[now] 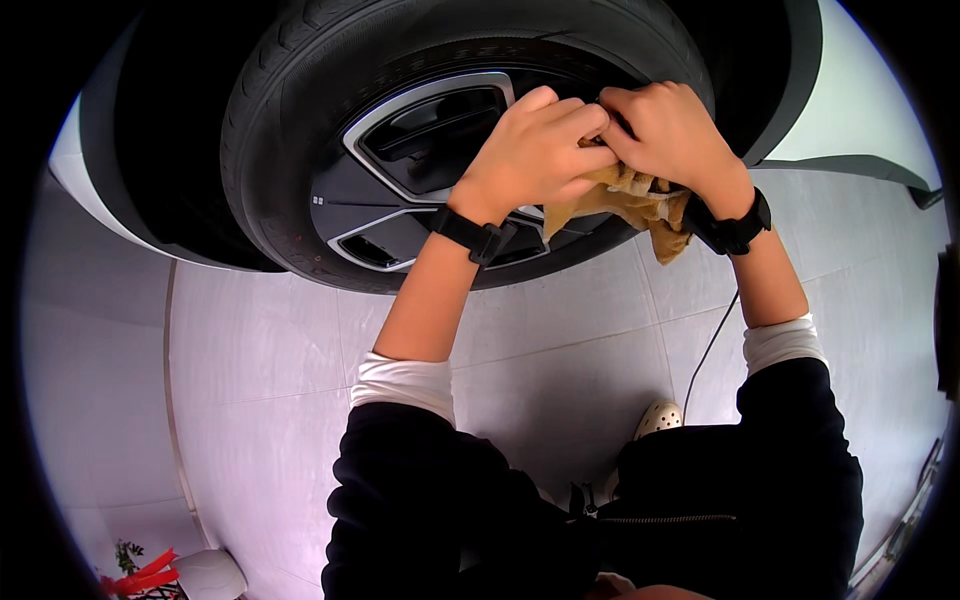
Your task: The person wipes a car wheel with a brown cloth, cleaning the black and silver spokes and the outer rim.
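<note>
A brown cloth (637, 206) hangs bunched below both hands, in front of a car wheel's right side. My left hand (544, 146) pinches the cloth at its upper left. Close beside it, my right hand (664, 135) grips the cloth's upper part, its fingers curled and nearly meeting the left ones. Behind them stands the wheel, with a black tyre (262, 150) and a dark alloy rim (352, 180) edged in silver. The hands and cloth hide the rim's hub and right part. A black strap circles each wrist.
White car bodywork (862, 97) with dark arch trim flanks the wheel. A thin black cable (709, 349) runs down from my right wrist. Grey tiles (540, 322) cover the floor. At the lower left are a white pot (210, 576) and a red ribbon (150, 574).
</note>
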`<state>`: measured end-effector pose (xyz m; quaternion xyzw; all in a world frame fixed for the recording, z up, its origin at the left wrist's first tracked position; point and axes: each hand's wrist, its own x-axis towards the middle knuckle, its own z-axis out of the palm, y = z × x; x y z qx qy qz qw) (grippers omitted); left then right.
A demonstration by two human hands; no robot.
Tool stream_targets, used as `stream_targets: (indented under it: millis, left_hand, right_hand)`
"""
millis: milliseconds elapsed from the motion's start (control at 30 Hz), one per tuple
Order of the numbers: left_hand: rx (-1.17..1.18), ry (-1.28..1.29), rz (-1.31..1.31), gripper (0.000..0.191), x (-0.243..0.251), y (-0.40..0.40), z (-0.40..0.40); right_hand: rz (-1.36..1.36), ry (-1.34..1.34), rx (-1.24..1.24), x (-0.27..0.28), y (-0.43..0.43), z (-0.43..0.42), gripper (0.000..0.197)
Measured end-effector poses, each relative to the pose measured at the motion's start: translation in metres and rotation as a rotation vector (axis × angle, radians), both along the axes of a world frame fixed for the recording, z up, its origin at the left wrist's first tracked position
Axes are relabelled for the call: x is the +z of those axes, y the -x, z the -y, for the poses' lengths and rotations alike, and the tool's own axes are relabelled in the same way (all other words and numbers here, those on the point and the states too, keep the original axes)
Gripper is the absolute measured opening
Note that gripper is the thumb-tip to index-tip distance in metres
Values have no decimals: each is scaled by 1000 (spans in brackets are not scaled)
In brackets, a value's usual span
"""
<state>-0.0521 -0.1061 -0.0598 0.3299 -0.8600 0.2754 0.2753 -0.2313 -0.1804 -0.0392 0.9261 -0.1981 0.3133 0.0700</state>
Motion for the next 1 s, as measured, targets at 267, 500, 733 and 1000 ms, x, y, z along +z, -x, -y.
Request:
stream_targets:
  millis: [267, 500, 733, 1000]
  left_hand:
    - [136, -414, 14, 21, 48, 4, -28]
    - [218, -542, -135, 35, 97, -8, -62]
    - [379, 463, -49, 42, 143, -23, -100]
    - [762, 657, 98, 51, 121, -29, -93]
  right_hand:
    - [13, -84, 49, 13, -2, -7, 22]
    - [37, -293, 192, 43, -2, -31, 24]
    - [436, 604, 407, 68, 1, -41, 35]
    - [652, 668, 127, 57, -38, -55, 32]
